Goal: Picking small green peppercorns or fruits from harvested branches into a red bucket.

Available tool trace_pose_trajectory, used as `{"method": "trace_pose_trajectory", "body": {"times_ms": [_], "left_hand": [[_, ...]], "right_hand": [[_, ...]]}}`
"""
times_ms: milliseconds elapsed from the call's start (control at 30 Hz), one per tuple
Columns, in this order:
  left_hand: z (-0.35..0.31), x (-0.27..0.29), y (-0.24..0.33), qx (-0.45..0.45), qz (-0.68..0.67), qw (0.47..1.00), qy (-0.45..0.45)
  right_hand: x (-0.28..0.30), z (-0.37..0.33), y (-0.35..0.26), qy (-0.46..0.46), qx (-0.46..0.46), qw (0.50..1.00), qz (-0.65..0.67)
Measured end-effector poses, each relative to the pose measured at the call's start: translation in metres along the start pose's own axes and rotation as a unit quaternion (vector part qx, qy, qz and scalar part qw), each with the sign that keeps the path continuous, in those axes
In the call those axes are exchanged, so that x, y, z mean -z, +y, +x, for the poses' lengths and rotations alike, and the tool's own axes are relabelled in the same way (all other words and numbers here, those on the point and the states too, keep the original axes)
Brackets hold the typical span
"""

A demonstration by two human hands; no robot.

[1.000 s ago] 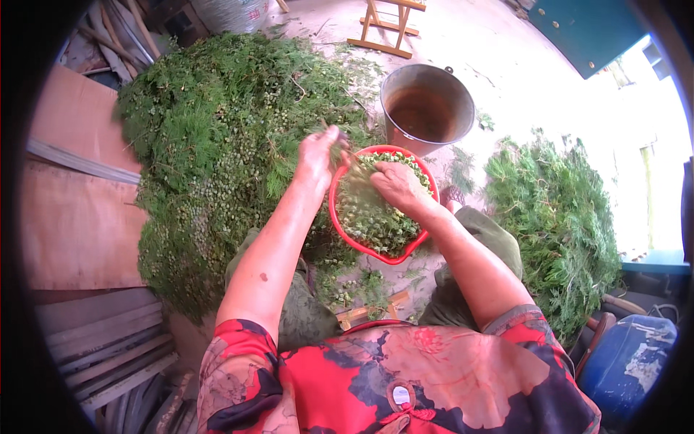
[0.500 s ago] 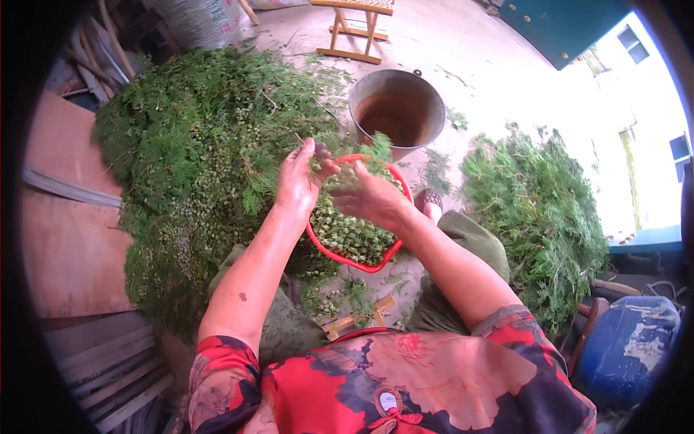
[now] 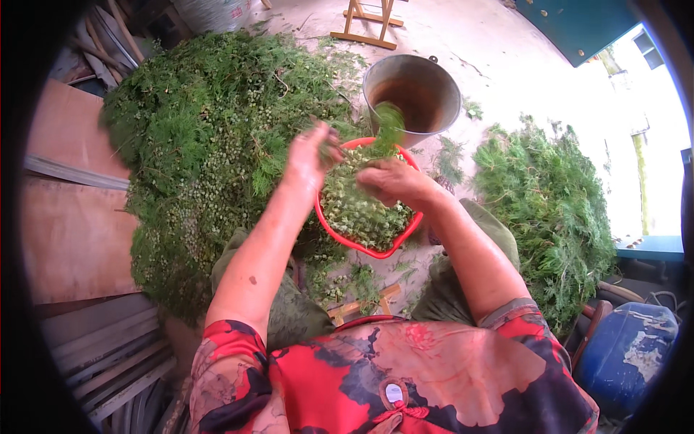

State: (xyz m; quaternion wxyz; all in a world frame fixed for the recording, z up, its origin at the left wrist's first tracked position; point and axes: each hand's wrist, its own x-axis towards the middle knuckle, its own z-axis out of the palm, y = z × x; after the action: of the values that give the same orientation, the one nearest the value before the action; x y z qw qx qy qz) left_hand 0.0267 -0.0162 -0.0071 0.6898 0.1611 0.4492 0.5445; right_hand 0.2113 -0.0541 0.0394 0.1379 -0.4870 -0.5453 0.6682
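A red-rimmed basin (image 3: 382, 254) stands between my knees, with small pale green cones (image 3: 361, 217) heaped in it. Above its right side, my right hand (image 3: 396, 181) is closed on a leafy green sprig (image 3: 389, 129), whose tip is smeared by motion. My left hand (image 3: 311, 153) is over the basin's left rim with its fingers curled; blur hides what they hold, if anything. Left of the basin lies a large pile of green conifer branches (image 3: 210, 130) dotted with cones. A second, leafier pile of green branches (image 3: 546, 217) is to the right.
Just beyond the basin stands a grey metal bucket (image 3: 442, 87), its inside rusty brown. A wooden stool (image 3: 369, 25) is farther back. At the right is a blue plastic drum (image 3: 627, 354); wooden boards (image 3: 76, 246) and slats (image 3: 116, 362) lie along the left.
My right hand has closed and moved right, away from the left hand, with the sprig rising beside it. The left hand has curled tighter. The whole view has shifted slightly.
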Motion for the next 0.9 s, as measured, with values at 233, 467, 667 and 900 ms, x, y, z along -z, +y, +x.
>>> {"method": "trace_pose_trajectory", "body": {"times_ms": [233, 467, 667, 900], "left_hand": [[0.015, 0.049, 0.053, -0.143, 0.013, 0.989, 0.037], [0.008, 0.039, 0.053, -0.198, 0.302, 0.927, 0.098], [-0.019, 0.002, 0.028, -0.073, 0.256, 0.962, -0.065], [-0.032, -0.003, 0.023, 0.020, 0.160, 0.981, -0.104]], "right_hand": [[0.007, 0.020, 0.060, 0.079, 0.097, 0.992, -0.027], [0.008, 0.017, 0.048, 0.134, 0.075, 0.986, -0.068], [0.011, 0.017, 0.057, 0.326, 0.384, 0.785, -0.360], [0.018, 0.000, 0.036, 0.082, 0.153, 0.973, -0.151]]}}
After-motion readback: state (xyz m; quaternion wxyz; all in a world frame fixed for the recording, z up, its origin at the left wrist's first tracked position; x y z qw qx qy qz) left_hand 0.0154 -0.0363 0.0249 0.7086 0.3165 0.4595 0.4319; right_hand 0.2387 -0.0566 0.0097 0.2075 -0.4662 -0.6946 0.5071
